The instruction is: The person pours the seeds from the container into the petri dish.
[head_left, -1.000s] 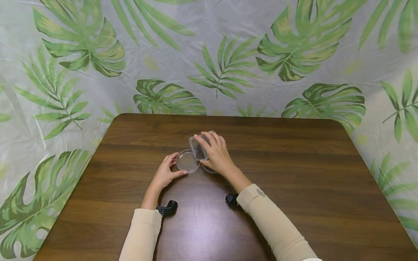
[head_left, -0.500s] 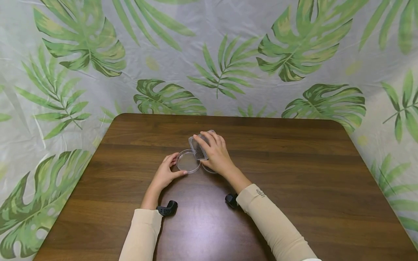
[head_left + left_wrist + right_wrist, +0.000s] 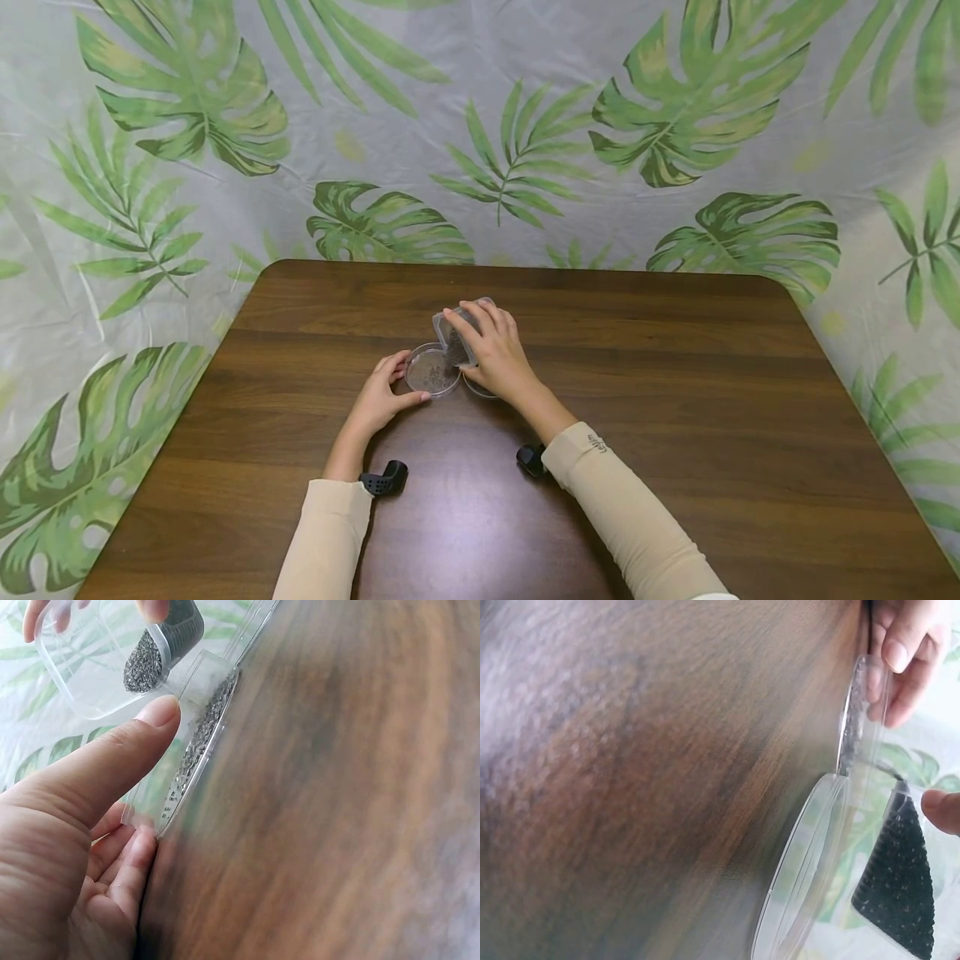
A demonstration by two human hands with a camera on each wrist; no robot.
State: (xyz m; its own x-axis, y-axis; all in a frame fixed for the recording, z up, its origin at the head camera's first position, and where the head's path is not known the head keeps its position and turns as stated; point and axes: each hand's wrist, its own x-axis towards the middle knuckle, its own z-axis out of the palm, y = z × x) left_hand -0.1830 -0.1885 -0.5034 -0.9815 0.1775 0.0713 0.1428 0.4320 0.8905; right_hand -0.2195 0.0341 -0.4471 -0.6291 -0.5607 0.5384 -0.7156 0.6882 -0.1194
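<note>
Near the middle of the table, my left hand (image 3: 375, 400) holds a clear round petri dish (image 3: 417, 362) at its left side, thumb at the front and fingers behind. My right hand (image 3: 498, 354) grips a clear plastic tub (image 3: 447, 323), tilted over the dish's right edge. Dark grey granules (image 3: 142, 667) lie heaped in the tub's lower corner in the left wrist view. More granules (image 3: 201, 735) are spread in the dish. A thin stream falls from the tub's edge in the right wrist view.
A second clear round dish (image 3: 795, 881) stands right beside the first, partly under my right hand. Everything sits on a brown wooden table (image 3: 675, 400). Behind it hangs a leaf-print sheet (image 3: 525, 125).
Dark granules now cover part of the petri dish, which looked bare in the earlier frames. The tub has tipped slightly further; both hands stay nearly in place.
</note>
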